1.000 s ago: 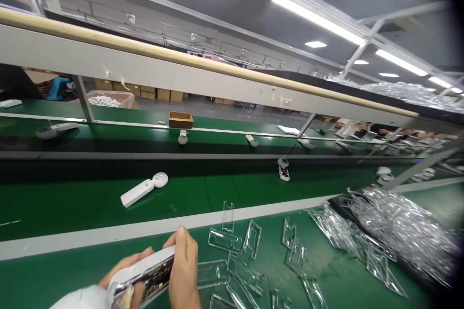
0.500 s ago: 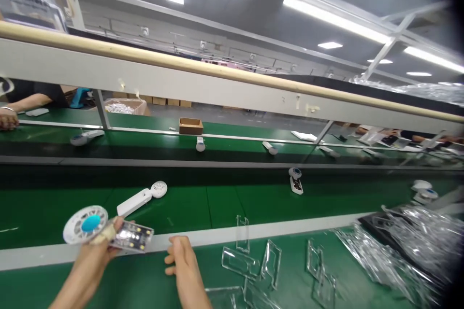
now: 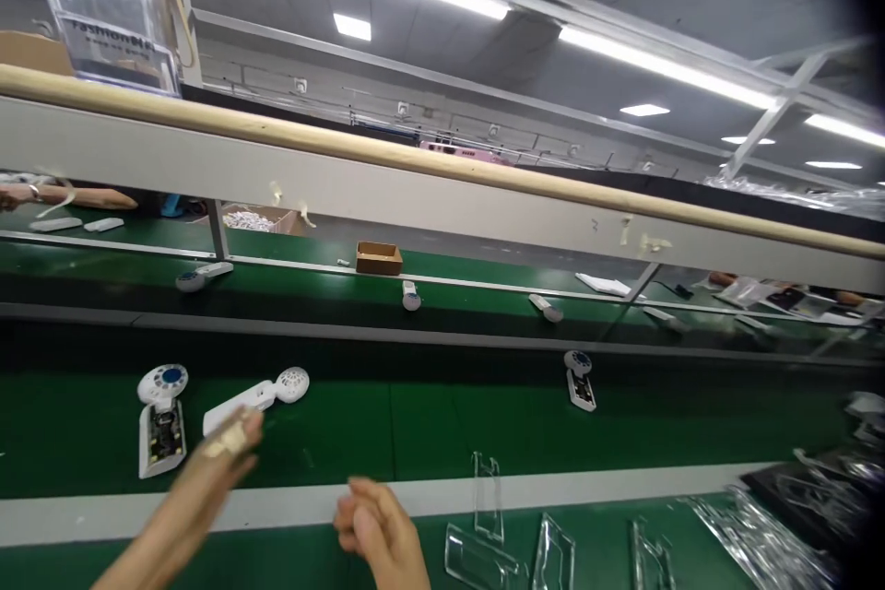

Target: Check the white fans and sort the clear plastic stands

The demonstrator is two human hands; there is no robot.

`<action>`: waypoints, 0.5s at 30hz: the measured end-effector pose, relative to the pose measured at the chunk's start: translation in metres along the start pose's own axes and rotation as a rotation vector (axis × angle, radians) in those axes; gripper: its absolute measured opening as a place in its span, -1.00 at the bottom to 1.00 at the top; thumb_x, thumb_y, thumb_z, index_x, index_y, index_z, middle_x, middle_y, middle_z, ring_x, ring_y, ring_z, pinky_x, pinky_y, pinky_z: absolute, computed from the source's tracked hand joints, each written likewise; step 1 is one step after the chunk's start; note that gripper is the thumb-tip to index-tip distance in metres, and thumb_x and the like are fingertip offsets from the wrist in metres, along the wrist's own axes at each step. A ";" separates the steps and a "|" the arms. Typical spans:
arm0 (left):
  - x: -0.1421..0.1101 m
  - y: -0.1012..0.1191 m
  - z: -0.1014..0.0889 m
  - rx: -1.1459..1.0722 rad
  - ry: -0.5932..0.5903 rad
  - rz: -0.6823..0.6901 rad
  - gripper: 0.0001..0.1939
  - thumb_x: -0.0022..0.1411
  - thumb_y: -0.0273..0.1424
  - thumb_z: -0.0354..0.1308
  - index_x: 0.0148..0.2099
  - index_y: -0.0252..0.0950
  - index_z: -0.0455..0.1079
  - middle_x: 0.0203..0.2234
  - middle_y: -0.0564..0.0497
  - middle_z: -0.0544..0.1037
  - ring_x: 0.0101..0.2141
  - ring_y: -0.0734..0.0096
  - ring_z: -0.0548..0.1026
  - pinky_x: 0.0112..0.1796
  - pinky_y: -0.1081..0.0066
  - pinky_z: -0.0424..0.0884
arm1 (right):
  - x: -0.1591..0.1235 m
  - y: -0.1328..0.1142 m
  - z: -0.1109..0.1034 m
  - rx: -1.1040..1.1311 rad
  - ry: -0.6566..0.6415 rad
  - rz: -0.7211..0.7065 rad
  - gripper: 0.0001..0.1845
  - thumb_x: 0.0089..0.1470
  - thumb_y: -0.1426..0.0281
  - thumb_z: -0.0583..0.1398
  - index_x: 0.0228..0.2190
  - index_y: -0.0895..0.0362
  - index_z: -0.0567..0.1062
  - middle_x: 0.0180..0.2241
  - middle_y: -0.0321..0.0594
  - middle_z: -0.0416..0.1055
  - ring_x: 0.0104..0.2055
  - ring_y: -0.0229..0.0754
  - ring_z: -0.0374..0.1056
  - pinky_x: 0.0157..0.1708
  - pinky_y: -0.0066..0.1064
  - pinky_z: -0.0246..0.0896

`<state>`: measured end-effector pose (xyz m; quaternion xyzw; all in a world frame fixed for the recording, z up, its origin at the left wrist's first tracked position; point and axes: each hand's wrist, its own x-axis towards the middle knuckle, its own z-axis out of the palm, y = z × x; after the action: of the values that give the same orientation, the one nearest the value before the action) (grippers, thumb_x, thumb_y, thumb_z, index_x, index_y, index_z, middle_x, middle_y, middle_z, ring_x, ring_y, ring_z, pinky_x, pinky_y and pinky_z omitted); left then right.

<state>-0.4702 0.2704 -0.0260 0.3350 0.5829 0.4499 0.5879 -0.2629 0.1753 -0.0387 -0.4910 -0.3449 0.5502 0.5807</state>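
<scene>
My left hand [image 3: 225,456], with tape round a finger and blurred by motion, is just in front of a white handheld fan [image 3: 241,406]. Its fingers look parted and I see nothing in them; whether they touch the fan's handle I cannot tell. Left of it, a second handheld fan [image 3: 162,438] with a blue hub lies on the green belt [image 3: 346,424], its handle open and circuit board showing. My right hand [image 3: 380,525] hovers over the pale rail [image 3: 297,505], fingers curled in, no object visible. Clear plastic covers [image 3: 480,558] lie to its right.
Another opened fan [image 3: 579,380] lies farther right on the belt. A pile of clear plastic parts [image 3: 774,535] sits at the right. Several fans and a small brown box [image 3: 379,258] rest beyond the divider. A wooden bar [image 3: 387,143] crosses above. Other people's arms [image 3: 83,196] show at the far side.
My left hand has let go of the opened fan, which now lies on the belt, and has moved right towards the white fan. My right hand's fingers have curled in. The view has shifted.
</scene>
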 end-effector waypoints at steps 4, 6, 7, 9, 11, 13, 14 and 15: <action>-0.077 -0.011 0.079 -0.677 -0.504 -0.427 -0.45 0.07 -0.08 0.19 0.04 -0.24 0.25 -0.02 -0.15 0.45 0.00 0.04 0.41 0.04 0.05 0.28 | 0.010 -0.041 0.048 0.367 -0.139 0.030 -0.33 -0.02 -0.08 0.18 -0.05 0.16 0.40 -0.03 -0.04 0.41 0.05 -0.05 0.29 0.07 -0.22 0.11; -0.100 -0.015 0.097 -0.814 -0.541 -0.537 -0.55 0.05 -0.13 0.24 -0.05 -0.22 0.34 -0.08 -0.06 0.50 -0.05 0.10 0.45 0.07 0.07 0.25 | 0.011 -0.052 0.057 0.418 -0.187 0.021 -0.46 0.07 0.00 0.13 -0.16 0.21 0.45 -0.20 -0.05 0.50 -0.09 -0.05 0.39 -0.02 -0.21 0.19; -0.106 -0.018 0.101 -0.841 -0.537 -0.553 -0.58 0.05 -0.11 0.23 -0.08 -0.20 0.37 -0.10 -0.04 0.51 -0.05 0.10 0.45 0.07 0.07 0.25 | 0.009 -0.056 0.057 0.414 -0.209 0.019 -0.52 0.09 0.04 0.11 -0.24 0.22 0.48 -0.32 -0.07 0.52 -0.21 -0.07 0.43 -0.11 -0.23 0.24; -0.110 -0.025 0.102 -0.842 -0.537 -0.525 -0.54 0.00 0.02 0.21 -0.15 -0.16 0.41 -0.16 -0.03 0.52 0.00 0.04 0.40 0.04 0.05 0.27 | 0.003 -0.061 0.050 0.378 -0.285 0.035 -0.59 0.09 0.11 0.13 -0.35 0.24 0.50 -0.49 -0.12 0.50 -0.37 -0.13 0.43 -0.25 -0.29 0.26; -0.109 -0.033 0.101 -0.823 -0.551 -0.484 -0.49 -0.09 0.13 0.19 -0.23 -0.13 0.42 -0.26 -0.05 0.53 0.03 -0.03 0.36 -0.01 0.03 0.30 | -0.005 -0.068 0.037 0.282 -0.388 0.083 -0.64 0.03 0.17 0.19 -0.33 0.25 0.52 -0.43 -0.10 0.51 -0.35 -0.15 0.42 -0.27 -0.33 0.26; -0.111 -0.041 0.101 -0.812 -0.577 -0.471 -0.47 -0.16 0.18 0.19 -0.30 -0.12 0.41 -0.36 -0.07 0.52 0.00 -0.11 0.36 -0.06 0.00 0.31 | -0.012 -0.076 0.023 0.155 -0.490 0.139 -0.64 0.00 0.23 0.23 -0.23 0.24 0.52 -0.29 -0.07 0.51 -0.25 -0.14 0.42 -0.21 -0.31 0.25; -0.113 -0.045 0.102 -0.808 -0.594 -0.475 -0.46 -0.18 0.19 0.19 -0.32 -0.13 0.40 -0.38 -0.07 0.51 -0.02 -0.13 0.38 -0.08 -0.03 0.31 | -0.014 -0.080 0.017 0.105 -0.536 0.166 -0.63 -0.01 0.25 0.24 -0.19 0.22 0.51 -0.24 -0.07 0.50 -0.22 -0.14 0.42 -0.18 -0.30 0.24; -0.116 -0.048 0.104 -0.804 -0.618 -0.476 -0.46 -0.17 0.18 0.19 -0.31 -0.13 0.40 -0.37 -0.07 0.50 -0.04 -0.15 0.39 -0.09 -0.05 0.31 | -0.015 -0.084 0.012 0.074 -0.579 0.190 -0.62 -0.04 0.27 0.26 -0.17 0.21 0.51 -0.22 -0.08 0.50 -0.20 -0.14 0.41 -0.16 -0.29 0.23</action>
<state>-0.3512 0.1598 -0.0157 0.0600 0.2256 0.3724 0.8982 -0.2510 0.1701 0.0464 -0.3222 -0.4283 0.7314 0.4217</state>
